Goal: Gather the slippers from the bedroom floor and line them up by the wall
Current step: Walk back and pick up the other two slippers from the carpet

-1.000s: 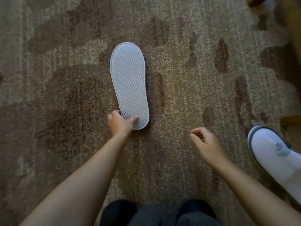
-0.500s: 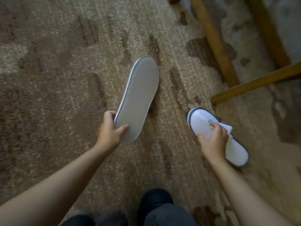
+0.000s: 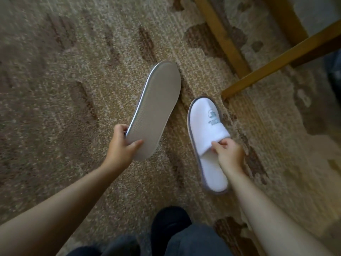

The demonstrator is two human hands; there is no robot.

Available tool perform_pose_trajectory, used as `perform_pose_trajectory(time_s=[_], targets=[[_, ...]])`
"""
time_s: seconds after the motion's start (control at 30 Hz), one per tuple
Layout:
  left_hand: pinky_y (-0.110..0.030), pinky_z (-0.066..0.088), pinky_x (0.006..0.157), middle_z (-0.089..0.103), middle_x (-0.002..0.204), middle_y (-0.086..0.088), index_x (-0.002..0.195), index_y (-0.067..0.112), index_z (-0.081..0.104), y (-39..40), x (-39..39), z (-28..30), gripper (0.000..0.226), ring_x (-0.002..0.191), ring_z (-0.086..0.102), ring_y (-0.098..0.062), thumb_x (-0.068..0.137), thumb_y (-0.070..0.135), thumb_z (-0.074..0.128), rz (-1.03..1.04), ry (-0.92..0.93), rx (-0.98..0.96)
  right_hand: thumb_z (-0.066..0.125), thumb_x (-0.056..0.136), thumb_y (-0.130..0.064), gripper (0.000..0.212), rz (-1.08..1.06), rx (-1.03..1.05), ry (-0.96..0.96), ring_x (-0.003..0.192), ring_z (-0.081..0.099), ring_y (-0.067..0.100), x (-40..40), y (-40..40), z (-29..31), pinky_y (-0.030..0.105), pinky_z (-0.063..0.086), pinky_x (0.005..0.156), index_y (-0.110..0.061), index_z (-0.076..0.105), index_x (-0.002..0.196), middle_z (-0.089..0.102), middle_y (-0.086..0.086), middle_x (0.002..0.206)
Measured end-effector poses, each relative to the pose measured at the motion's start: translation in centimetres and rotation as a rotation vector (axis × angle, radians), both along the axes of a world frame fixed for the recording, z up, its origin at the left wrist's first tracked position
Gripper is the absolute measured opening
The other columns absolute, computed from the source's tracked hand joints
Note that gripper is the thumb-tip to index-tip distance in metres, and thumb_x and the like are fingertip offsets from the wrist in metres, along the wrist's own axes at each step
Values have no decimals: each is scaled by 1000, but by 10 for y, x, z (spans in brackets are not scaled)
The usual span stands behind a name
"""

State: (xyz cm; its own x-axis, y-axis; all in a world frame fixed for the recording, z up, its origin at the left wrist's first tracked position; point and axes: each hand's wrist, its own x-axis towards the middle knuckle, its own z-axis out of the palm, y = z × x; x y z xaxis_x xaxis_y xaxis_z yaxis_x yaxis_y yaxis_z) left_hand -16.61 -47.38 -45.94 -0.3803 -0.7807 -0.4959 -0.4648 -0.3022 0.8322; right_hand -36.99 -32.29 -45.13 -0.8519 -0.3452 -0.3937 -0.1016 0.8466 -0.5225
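My left hand (image 3: 122, 145) grips the heel end of a white slipper (image 3: 156, 108) held above the carpet, its grey dotted sole turned up toward me and its toe pointing away. A second white slipper (image 3: 204, 126) with a teal logo on its upper sits right way up to the right, toe pointing away. My right hand (image 3: 228, 154) pinches the edge of that slipper's upper at the foot opening. Whether this slipper rests on the carpet or is lifted off it, I cannot tell.
Brown patterned carpet (image 3: 64, 89) covers the floor. Wooden furniture legs and a crossbar (image 3: 276, 60) stand at the upper right, just beyond the second slipper. My dark-socked foot (image 3: 169, 222) and trouser legs are at the bottom centre.
The left hand lifted the sole-up slipper off the carpet and carried it right. The right hand reached the second slipper, took hold of its upper, and the slipper now points away.
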Motion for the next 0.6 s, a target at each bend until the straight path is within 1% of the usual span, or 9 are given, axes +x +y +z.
perform_pose_trajectory(time_s=[0.03,0.1,0.17,0.23,0.3,0.37,0.43,0.5,0.6], targets=[[-32,42,69,49,96,-5,96,13,34,1,0,-1,36,86,49,-19,76,3,62,-3,-9,-4,64,78,-18,19,5,8,-16,71,60,29,2,2,0,33,40,63,-11,56,62,65,16,69],[-34,40,73,49,98,-7,96,14,34,5,0,-2,36,87,49,-21,77,4,62,-16,-24,-15,65,77,-28,21,-34,52,-5,73,60,31,-1,13,0,31,38,56,-12,55,67,62,8,68],[-34,40,73,49,98,-7,97,15,34,7,-2,-4,37,88,50,-21,77,5,63,-29,-40,-26,69,73,-31,30,-104,93,-10,85,58,31,-7,26,-1,31,37,56,-9,53,86,60,8,82],[-36,42,75,50,99,-7,99,15,35,8,-4,-4,37,89,50,-23,76,7,63,-37,-62,-27,72,70,-31,54,-101,169,-122,102,55,33,-8,33,-7,38,45,77,-3,48,111,57,17,111],[-37,42,76,50,98,-6,98,15,35,8,-4,-4,37,89,50,-23,76,7,63,-33,-67,-15,74,68,-32,69,-50,273,-214,113,49,35,2,34,-14,42,42,91,-3,41,121,48,19,126],[-37,42,75,51,94,-3,96,15,35,8,-4,-2,36,89,51,-22,76,6,63,-30,-59,0,75,65,-34,72,2,347,-175,117,44,38,16,32,-21,43,39,95,-2,42,120,43,21,129],[-36,44,74,50,87,4,96,16,35,7,-4,-1,36,86,52,-19,76,7,64,-34,-47,4,77,62,-32,72,-3,345,-113,118,43,39,22,27,-24,44,38,97,1,45,117,45,24,127],[-30,44,69,49,84,10,96,16,35,7,-3,0,36,81,51,-12,76,7,64,-40,-45,-8,80,60,-29,72,-45,320,-104,118,44,39,22,23,-26,44,38,96,2,46,115,47,25,126],[-28,42,69,47,84,11,96,16,35,6,-3,-1,36,81,50,-12,76,6,63,-29,-32,-16,82,58,-22,70,-103,229,-119,111,49,37,20,19,-24,39,43,84,2,42,111,49,23,121]])
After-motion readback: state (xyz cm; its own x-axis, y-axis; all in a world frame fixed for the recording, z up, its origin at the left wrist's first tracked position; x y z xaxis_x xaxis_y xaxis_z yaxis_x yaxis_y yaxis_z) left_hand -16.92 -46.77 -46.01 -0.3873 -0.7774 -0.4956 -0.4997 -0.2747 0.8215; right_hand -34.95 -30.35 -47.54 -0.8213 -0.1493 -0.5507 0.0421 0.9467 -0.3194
